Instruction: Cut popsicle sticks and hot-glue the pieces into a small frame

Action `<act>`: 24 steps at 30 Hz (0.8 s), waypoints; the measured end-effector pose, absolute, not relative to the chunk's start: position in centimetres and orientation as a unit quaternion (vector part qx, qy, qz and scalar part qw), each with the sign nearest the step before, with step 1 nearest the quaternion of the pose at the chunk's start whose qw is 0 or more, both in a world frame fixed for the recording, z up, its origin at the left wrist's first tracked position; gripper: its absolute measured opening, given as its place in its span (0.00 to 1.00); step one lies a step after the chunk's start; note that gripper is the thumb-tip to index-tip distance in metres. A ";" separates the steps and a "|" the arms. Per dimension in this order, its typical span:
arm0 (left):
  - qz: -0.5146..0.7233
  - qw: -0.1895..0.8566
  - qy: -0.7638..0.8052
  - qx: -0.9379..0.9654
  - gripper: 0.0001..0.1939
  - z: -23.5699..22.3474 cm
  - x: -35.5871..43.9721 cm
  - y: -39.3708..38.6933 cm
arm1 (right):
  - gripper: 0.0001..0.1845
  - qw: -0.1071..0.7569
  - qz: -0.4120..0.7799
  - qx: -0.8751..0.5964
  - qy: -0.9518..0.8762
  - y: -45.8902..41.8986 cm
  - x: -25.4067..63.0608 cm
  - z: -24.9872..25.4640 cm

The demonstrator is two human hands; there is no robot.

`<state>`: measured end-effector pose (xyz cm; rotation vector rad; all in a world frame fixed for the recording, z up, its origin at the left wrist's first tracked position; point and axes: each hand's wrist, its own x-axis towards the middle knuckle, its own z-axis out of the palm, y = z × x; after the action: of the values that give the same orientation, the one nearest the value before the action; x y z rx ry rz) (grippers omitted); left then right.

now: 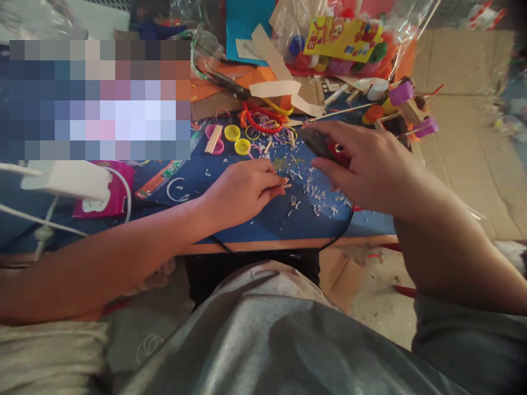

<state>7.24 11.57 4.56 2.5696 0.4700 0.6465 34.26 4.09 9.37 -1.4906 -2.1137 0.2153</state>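
While the left hand (251,186) pinches a slim wooden stick (289,186) above the blue table (263,230), the right hand (366,159) grips a dark tool (318,145) with a red part. Curly white shavings (316,204) litter the smooth surface near them! Beyond, round yellow caps (232,133) sit beside a bundle of straight pale sticks (213,139) lying across pink lids (219,146), and a crinkly clear bag (349,38) bulges at the back.

Yellow label (343,41) on plastic bag (397,35), lettering blurred, unreadable
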 end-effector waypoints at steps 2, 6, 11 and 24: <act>0.214 0.227 0.174 0.934 0.07 4.7 7.3 11.3 | 0.28 0.272 0.079 -0.587 -0.759 2.4 33.9 9.2; 0.193 0.220 0.183 0.939 0.07 4.7 7.6 11.0 | 0.17 0.216 0.094 -0.628 -0.741 -0.9 32.6 8.8; 0.189 0.215 0.196 0.938 0.07 4.4 7.6 10.8 | 0.26 0.190 0.124 -0.605 -0.763 -3.6 30.8 8.7; 0.191 0.192 0.210 0.940 0.10 4.7 7.9 10.5 | 0.32 0.191 0.137 -0.638 -0.733 -5.4 28.8 7.5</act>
<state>7.89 10.54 4.74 2.6387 0.5894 0.5352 28.83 -5.37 7.46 -1.7927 -2.0592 0.3837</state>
